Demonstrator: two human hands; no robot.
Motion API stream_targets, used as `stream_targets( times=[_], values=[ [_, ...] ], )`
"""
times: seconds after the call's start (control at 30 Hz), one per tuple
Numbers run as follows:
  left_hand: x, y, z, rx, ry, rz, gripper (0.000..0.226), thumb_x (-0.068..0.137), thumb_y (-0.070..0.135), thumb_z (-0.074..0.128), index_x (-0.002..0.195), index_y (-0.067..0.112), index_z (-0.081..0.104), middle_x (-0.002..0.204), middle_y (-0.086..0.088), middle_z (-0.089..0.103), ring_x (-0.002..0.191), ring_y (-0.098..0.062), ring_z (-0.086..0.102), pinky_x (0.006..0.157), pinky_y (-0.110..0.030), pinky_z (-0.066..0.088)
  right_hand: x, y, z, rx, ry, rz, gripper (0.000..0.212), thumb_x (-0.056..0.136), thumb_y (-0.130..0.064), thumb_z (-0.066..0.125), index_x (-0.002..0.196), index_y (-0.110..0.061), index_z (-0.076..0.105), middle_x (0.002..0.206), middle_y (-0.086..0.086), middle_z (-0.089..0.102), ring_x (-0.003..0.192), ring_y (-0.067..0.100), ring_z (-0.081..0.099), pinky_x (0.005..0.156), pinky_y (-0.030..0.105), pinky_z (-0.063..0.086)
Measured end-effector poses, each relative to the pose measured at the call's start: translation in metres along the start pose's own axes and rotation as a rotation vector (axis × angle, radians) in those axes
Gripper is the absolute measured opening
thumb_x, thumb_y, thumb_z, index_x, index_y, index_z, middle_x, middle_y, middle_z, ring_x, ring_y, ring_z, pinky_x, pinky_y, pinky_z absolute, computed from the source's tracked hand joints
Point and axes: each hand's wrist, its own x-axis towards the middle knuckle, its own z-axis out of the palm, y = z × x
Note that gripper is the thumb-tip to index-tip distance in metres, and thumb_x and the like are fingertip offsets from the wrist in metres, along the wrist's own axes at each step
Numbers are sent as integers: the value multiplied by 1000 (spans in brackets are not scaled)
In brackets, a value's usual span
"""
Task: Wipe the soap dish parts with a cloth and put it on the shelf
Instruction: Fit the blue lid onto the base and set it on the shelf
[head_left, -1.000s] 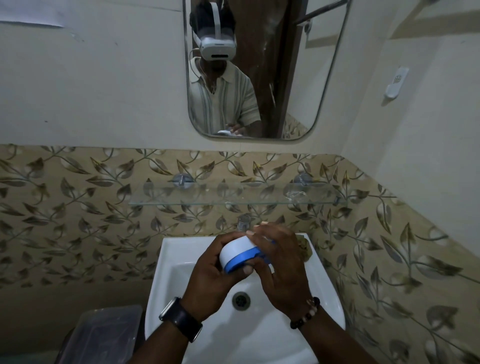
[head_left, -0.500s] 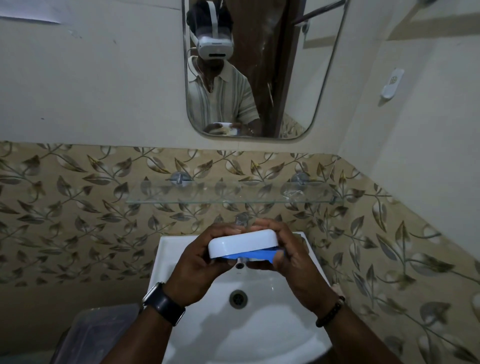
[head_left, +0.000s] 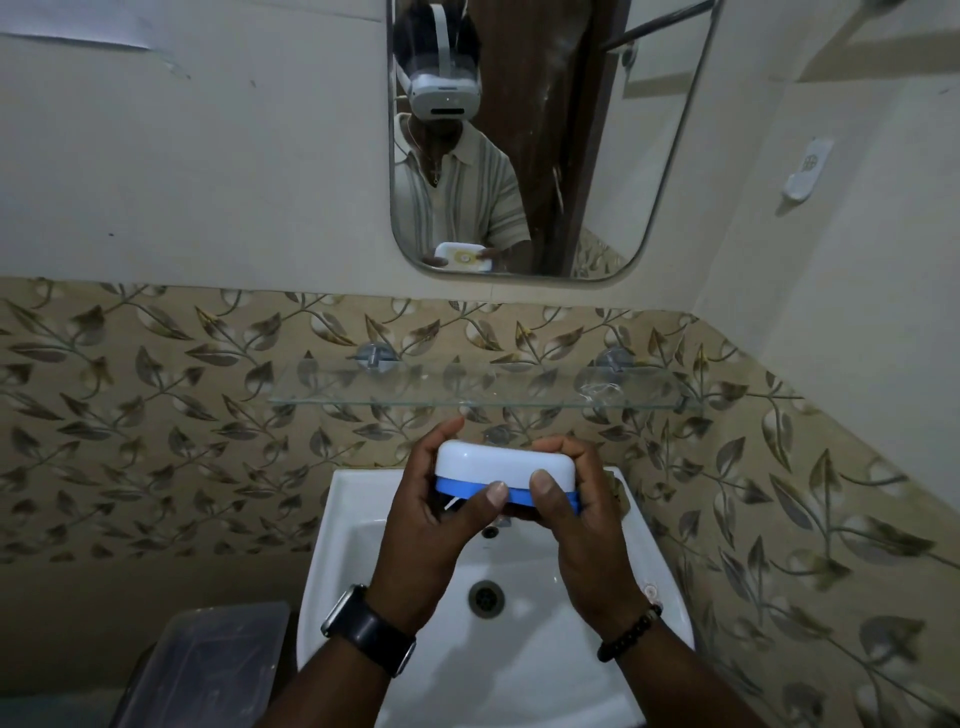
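The soap dish (head_left: 501, 465) is a white rounded shell over a blue rim, held level above the back of the sink. My left hand (head_left: 431, 514) grips its left end, thumb on the blue rim. My right hand (head_left: 576, 514) grips its right end, thumb on the front. The glass shelf (head_left: 483, 387) is fixed to the tiled wall just above and behind the dish, with nothing visible on it. No cloth shows in view. The mirror (head_left: 545, 156) reflects the dish's far side between both hands.
A white sink (head_left: 358, 525) with a drain (head_left: 486, 597) lies under my hands; its tap is mostly hidden behind them. A clear plastic bin (head_left: 208, 670) stands at the lower left. A wall corner closes in on the right, with a small white fitting (head_left: 808, 169).
The dish was tilted on edge between my hands; it has turned level, white side up, and risen toward the shelf. Both hands shifted to hold its two ends.
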Motion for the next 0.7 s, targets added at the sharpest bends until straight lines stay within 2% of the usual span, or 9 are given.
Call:
stream_targets(
  times=[0.1, 0.2, 0.27, 0.37, 0.5, 0.63, 0.7],
  values=[
    [2, 2, 1, -43, 13, 9, 74, 69, 33, 86, 137, 34, 55, 125, -8, 65, 108, -22, 68, 78, -26, 59, 2, -3, 1, -60, 44, -60, 28, 90, -45, 60, 114, -31, 55, 109, -15, 58, 100, 10, 61, 75, 25, 57],
    [3, 5, -1, -116, 24, 31, 73, 71, 25, 84, 138, 28, 55, 130, -13, 63, 116, -31, 64, 87, -33, 58, 6, -5, 2, -83, 35, -98, 28, 91, -41, 59, 116, -27, 55, 110, -14, 59, 99, 7, 60, 77, 17, 52],
    [3, 7, -1, -148, 33, 48, 74, 71, 26, 86, 139, 27, 55, 132, -15, 62, 119, -34, 63, 91, -36, 57, 8, -7, 2, -77, 16, -94, 27, 92, -41, 58, 116, -29, 55, 110, -14, 59, 99, 8, 60, 77, 19, 52],
    [4, 12, 3, -176, 49, 68, 79, 67, 37, 90, 138, 29, 57, 133, -14, 62, 119, -32, 63, 92, -35, 57, 10, -8, 3, -45, -9, -83, 26, 91, -40, 58, 116, -30, 56, 110, -11, 59, 100, 11, 60, 76, 25, 54],
    [5, 13, 5, -203, 89, 81, 72, 71, 25, 83, 137, 29, 56, 135, -14, 62, 123, -36, 61, 96, -41, 55, 15, -10, -1, 4, -100, -59, 31, 93, -38, 58, 121, -25, 55, 116, -8, 59, 105, 13, 60, 79, 27, 55],
    [9, 19, 3, -246, 87, 68, 85, 64, 42, 91, 139, 26, 53, 133, -12, 61, 124, -38, 58, 103, -52, 48, 18, -11, -13, -58, -274, -102, 55, 86, -40, 73, 133, -27, 48, 131, -8, 54, 121, 17, 56, 91, 25, 54],
    [10, 21, 2, -244, 59, 78, 85, 65, 46, 90, 138, 27, 53, 134, -10, 60, 123, -37, 57, 104, -55, 46, 22, -11, -17, -123, -275, -144, 57, 83, -33, 78, 132, -29, 49, 134, -6, 54, 125, 20, 55, 96, 22, 51]
  ],
)
